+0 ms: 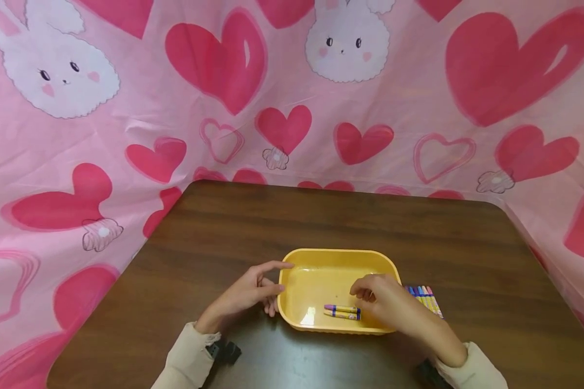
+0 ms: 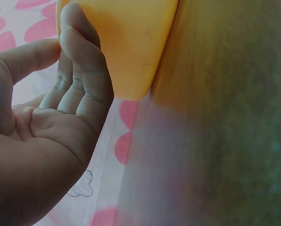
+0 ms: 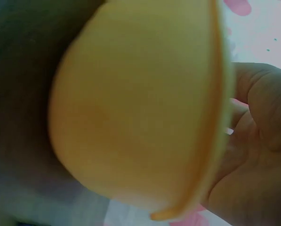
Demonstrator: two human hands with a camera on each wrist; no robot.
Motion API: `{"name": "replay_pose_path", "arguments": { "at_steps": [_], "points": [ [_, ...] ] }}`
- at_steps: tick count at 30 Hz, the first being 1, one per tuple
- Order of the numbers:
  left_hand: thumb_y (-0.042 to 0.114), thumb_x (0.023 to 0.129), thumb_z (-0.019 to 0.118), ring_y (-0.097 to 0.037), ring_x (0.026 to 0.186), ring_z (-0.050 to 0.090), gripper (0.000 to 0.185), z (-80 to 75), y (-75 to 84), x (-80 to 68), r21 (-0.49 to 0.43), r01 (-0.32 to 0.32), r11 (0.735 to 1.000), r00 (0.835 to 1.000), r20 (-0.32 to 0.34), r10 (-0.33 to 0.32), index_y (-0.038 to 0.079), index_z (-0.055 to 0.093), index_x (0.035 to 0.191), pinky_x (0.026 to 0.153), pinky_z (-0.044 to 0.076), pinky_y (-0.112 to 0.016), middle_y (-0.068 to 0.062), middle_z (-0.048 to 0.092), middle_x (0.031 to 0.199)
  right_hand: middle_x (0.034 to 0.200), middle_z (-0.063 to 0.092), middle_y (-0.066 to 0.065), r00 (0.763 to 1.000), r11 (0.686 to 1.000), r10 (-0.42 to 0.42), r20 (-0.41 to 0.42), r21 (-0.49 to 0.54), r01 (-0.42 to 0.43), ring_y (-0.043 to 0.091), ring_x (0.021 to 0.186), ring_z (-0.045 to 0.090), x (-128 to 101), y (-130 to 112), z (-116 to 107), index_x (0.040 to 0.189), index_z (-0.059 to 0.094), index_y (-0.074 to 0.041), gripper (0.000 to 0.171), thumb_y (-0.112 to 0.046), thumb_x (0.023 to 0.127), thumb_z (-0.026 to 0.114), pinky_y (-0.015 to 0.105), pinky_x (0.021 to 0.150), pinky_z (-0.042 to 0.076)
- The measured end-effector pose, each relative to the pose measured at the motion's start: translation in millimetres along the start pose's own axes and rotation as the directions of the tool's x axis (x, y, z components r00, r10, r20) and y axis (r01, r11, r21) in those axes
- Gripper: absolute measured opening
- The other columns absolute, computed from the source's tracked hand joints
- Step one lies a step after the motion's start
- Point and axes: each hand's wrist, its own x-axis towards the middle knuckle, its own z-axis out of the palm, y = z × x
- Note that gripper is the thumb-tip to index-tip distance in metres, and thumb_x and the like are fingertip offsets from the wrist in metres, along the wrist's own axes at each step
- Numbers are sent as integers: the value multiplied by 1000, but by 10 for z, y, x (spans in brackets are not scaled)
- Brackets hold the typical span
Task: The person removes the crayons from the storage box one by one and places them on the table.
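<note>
A yellow plastic tray point(image 1: 340, 254) stands on the table. My left hand point(image 1: 245, 292) holds it by its left rim, with fingertips at the edge and other fingers against the outer wall. The left wrist view shows this hand point(image 2: 55, 103) beside the tray wall point(image 2: 131, 56). My right hand point(image 1: 389, 302) hovers over the tray's right side, fingers loosely bent down, and no object shows in them. In the right wrist view the tray wall point(image 3: 135, 103) hides most of those fingers. Two crayons, one purple-tipped point(image 1: 340, 308) and one yellowish point(image 1: 342, 314), lie side by side inside.
A row of several crayons point(image 1: 425, 300) in different colours lies on the table right of the tray, partly behind my right forearm. The brown wooden table point(image 1: 321, 216) reaches back to a pink cloth point(image 1: 292, 81) with hearts and rabbits.
</note>
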Motion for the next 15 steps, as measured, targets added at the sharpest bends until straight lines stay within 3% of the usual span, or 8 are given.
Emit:
{"name": "replay_pose_path", "arguments": {
  "at_steps": [5, 10, 15],
  "points": [
    [16, 99, 63, -24, 56, 67, 53, 15, -7, 2, -2, 5, 1000, 1000, -1, -5, 7, 44, 147, 57, 58, -32, -20, 70, 74, 75, 64, -8, 999, 999, -32, 37, -5, 32, 1, 68, 55, -9, 73, 120, 83, 71, -8, 11, 1, 79, 77, 23, 61, 52],
    [17, 98, 64, -22, 56, 67, 54, 17, 2, 4, -2, 12, 1000, 1000, 1, -12, 9, 43, 148, 57, 58, -33, -18, 70, 73, 72, 59, -11, 995, 1000, -5, 101, -14, 6, 0, 66, 50, -14, 104, 166, 80, 71, -13, 16, 2, 78, 76, 20, 58, 47],
    [14, 99, 63, -24, 56, 66, 53, 8, 2, -7, 4, 3, 1000, 1000, -4, -3, 8, 43, 148, 56, 58, -34, -17, 70, 72, 71, 57, -13, 995, 999, -10, 102, -31, 14, 0, 65, 47, 10, 110, 190, 80, 71, -13, 13, -2, 80, 78, 20, 57, 45]
  ]
}}
